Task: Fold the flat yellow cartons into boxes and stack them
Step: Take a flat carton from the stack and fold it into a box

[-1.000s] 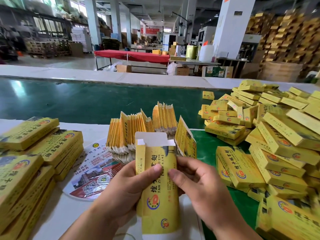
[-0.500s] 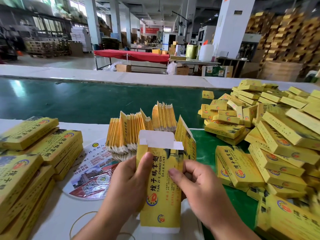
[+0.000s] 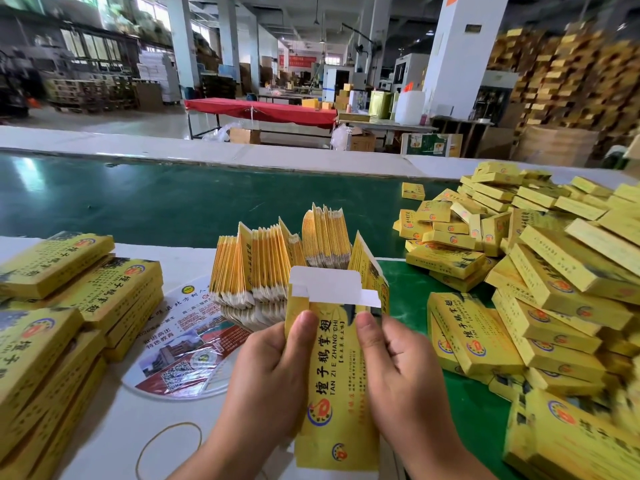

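Both hands, left (image 3: 273, 372) and right (image 3: 401, 375), hold a grip on one flat yellow printed carton (image 3: 334, 375), its white top flaps open (not yet squared). Beyond the carton a fanned bundle of flats (image 3: 277, 268) waits; right of it, folded boxes (image 3: 540, 271) lie heaped.

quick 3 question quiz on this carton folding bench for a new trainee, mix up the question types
1. True or false: both hands grip the same yellow carton.
2. Multiple choice: the top flap of the held carton is A) tucked shut, B) standing open with its white inside showing, C) torn off.
3. Short answer: on which side of the person does the loose pile of folded boxes lie?

Key
1. True: the left hand and the right hand each press a thumb on its printed face.
2. B
3. The right side, on the green surface.
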`<state>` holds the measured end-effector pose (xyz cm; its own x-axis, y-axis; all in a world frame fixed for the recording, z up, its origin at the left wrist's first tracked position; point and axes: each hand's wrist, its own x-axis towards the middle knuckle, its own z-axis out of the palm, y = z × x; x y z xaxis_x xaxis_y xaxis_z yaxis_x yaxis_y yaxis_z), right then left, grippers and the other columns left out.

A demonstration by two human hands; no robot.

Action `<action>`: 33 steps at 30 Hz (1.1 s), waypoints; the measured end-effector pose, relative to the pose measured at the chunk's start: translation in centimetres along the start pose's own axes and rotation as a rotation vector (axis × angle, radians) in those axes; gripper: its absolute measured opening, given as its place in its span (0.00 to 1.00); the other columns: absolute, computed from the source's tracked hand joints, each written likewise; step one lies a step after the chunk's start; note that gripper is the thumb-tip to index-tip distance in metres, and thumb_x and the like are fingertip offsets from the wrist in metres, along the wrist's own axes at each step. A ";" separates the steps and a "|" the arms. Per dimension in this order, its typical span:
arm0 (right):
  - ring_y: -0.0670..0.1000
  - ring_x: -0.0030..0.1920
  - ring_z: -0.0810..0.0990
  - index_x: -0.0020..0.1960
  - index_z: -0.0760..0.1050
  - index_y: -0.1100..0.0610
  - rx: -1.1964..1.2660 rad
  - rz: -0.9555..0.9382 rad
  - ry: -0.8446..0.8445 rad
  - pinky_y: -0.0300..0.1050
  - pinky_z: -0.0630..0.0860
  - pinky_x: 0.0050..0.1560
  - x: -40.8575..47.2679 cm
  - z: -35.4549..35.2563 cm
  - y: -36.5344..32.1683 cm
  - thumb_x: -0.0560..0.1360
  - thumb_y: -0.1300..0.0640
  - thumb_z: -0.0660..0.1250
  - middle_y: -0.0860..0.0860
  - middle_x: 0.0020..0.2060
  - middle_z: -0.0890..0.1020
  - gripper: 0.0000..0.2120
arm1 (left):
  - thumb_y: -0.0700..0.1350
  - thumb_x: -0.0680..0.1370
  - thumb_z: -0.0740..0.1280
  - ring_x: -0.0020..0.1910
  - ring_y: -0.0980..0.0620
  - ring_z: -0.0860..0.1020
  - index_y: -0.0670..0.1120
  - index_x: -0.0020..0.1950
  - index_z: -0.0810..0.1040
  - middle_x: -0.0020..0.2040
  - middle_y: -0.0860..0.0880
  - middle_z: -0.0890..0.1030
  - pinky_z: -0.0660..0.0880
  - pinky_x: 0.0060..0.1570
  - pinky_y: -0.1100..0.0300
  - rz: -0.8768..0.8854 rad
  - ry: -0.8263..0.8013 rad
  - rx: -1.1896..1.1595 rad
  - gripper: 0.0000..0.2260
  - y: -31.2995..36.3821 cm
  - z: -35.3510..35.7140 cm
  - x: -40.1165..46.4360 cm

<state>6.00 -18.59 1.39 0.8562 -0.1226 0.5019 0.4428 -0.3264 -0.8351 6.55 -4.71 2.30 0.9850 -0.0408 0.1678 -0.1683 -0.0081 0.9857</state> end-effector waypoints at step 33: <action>0.40 0.25 0.64 0.36 0.70 0.56 0.242 -0.027 -0.263 0.30 0.63 0.27 1.1 -2.3 -0.3 0.72 0.52 0.67 0.46 0.24 0.67 0.11 | 0.44 0.70 0.76 0.45 0.35 0.83 0.56 0.62 0.73 0.49 0.39 0.83 0.81 0.43 0.39 0.093 -0.262 -0.214 0.23 -0.2 -2.0 0.8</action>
<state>6.19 -20.79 2.69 0.8689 0.1384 0.4753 0.4891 -0.0912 -0.8675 7.41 -2.71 2.30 0.9176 -0.2870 0.2750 -0.2178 0.2158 0.9519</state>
